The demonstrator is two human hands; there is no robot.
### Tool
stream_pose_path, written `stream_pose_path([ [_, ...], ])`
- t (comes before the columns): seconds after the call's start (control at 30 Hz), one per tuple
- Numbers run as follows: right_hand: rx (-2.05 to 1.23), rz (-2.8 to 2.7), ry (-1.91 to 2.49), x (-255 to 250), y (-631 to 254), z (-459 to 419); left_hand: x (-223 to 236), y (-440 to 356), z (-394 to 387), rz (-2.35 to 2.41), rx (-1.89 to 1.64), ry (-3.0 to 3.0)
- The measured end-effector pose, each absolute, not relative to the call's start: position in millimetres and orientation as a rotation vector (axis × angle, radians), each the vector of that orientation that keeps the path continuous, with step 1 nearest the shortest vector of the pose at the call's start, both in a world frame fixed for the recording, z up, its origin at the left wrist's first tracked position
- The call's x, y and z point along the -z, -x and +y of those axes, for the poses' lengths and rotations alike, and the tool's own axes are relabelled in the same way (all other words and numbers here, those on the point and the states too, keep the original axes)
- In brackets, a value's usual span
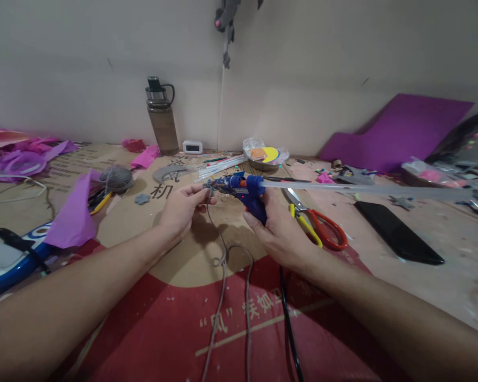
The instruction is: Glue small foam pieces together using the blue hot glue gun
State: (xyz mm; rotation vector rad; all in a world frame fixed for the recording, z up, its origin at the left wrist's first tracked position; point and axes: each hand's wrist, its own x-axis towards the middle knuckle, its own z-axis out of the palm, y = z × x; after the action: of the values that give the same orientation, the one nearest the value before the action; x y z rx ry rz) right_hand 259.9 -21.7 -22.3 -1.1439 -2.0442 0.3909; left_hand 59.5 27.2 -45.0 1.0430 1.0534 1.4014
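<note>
My right hand [274, 225] is wrapped around the handle of a blue hot glue gun [249, 191], whose nozzle points left. A long, pale glue stick [342, 188] sticks out of its back end to the right. At the nozzle tip, my left hand [187, 208] pinches a grey cord [212, 215] between thumb and fingers. A small piece at those fingertips is too unclear to name. From there the cord hangs down, loops once and runs over the red printed cardboard [163, 329] toward me.
Right of the gun lie red-handled scissors [329, 231], yellow-handled pliers [313, 231] and a black phone [398, 231]. Behind stand a water bottle [162, 124], a small digital clock [192, 147] and a metal bowl [266, 164]. Grey yarn [117, 179] and purple sheeting [74, 217] are left.
</note>
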Motion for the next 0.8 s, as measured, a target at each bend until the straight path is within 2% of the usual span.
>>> stream_pose_path([
  [0.5, -0.419, -2.042, 1.139, 22.1, -260.0, -21.3, 44.0, -59.7, 25.6, 1.039, -1.397, -1.039],
  [0.8, -0.556, -1.903, 1.127, 25.8, -262.5, -14.8, 41.2, -56.3, 27.2, 1.032, -1.425, -0.942],
])
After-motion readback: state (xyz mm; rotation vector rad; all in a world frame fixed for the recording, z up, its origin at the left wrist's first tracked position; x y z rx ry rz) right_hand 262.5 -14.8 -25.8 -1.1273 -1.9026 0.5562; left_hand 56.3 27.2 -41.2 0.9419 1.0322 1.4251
